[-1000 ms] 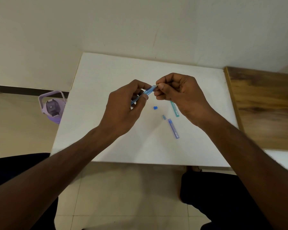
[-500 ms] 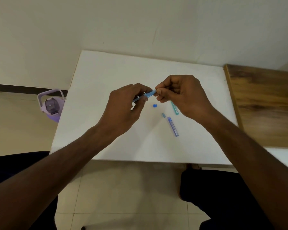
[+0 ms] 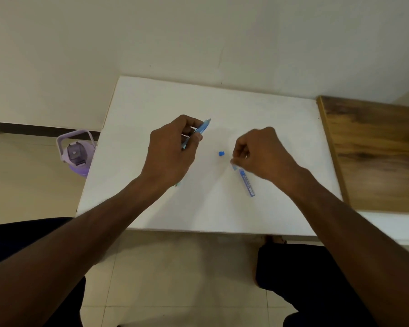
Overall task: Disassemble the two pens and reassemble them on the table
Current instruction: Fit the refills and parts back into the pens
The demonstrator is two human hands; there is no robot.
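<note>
A white table [image 3: 151, 109] stands against the wall, with a wooden surface [image 3: 373, 152] just beside it on the right and a purple water bottle [image 3: 77, 153] on the floor at its left edge. Above the tabletop, the left hand [image 3: 170, 152] grips a blue pen barrel [image 3: 200, 129], its tip pointing up and to the right. The right hand [image 3: 265, 153] is lowered near the table, its fingers pinching a small pale blue piece [image 3: 233, 165] at the upper end of a blue pen part [image 3: 247, 182] lying on the table. A tiny blue cap [image 3: 221, 153] lies between the hands
</note>
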